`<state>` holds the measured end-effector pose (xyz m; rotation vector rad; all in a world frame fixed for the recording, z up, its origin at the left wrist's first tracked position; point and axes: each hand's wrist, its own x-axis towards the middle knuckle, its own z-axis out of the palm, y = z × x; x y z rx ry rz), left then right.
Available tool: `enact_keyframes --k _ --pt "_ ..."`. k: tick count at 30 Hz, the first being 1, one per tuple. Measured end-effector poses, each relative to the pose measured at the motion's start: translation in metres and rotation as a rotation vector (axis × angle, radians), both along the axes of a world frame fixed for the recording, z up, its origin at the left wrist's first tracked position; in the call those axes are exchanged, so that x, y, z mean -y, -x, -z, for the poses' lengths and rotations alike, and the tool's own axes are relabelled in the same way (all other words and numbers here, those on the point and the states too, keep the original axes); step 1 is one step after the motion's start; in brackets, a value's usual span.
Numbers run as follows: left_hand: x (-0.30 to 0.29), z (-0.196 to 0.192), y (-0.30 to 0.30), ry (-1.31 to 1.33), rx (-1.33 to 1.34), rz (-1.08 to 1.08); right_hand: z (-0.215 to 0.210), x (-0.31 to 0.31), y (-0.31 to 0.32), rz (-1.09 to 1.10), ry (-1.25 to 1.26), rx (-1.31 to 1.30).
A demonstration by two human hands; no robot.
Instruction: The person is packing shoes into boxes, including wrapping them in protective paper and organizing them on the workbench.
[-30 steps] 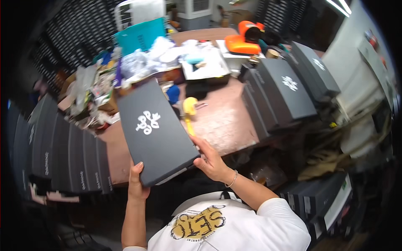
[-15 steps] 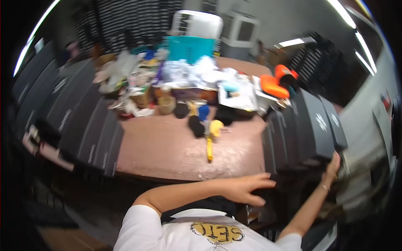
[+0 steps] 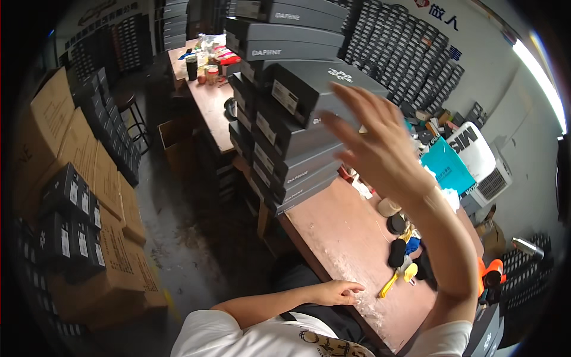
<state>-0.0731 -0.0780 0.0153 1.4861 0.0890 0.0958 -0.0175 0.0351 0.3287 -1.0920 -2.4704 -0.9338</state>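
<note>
My right hand [image 3: 380, 140] is raised with its fingers spread and holds nothing. It hangs before a tall stack of dark grey shoe boxes [image 3: 318, 122]; whether a fingertip touches a box cannot be told. One box near the middle of the stack sticks out toward me. Lower down, my left hand [image 3: 340, 293] is at the near edge of the pinkish-brown table [image 3: 327, 238], empty, its fingers loosely stretched. Right of it lie a yellow-handled tool [image 3: 388, 285], a round yellow piece [image 3: 410, 272] and black pads [image 3: 397, 253].
Large brown cartons [image 3: 113, 250] line the left side, with more shoe boxes [image 3: 71, 205] among them. Beyond an aisle are a stool [image 3: 128, 110] and a second table [image 3: 211, 113]. A teal box [image 3: 447, 166] and orange objects [image 3: 492, 272] are to the right.
My view has swung left. My right hand has gone from the right-hand shoe boxes to the front of the left stack. My left hand remains low, now by the table edge.
</note>
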Motion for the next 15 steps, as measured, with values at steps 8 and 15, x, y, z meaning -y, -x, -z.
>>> enact_keyframes --k 8,15 --pt "-0.034 0.021 0.036 0.007 -0.032 -0.136 0.072 -0.120 -0.006 0.138 -0.180 0.189" --pt "-0.100 -0.028 0.045 0.347 0.329 -0.687 0.085 -0.012 -0.096 0.142 -0.216 0.004"
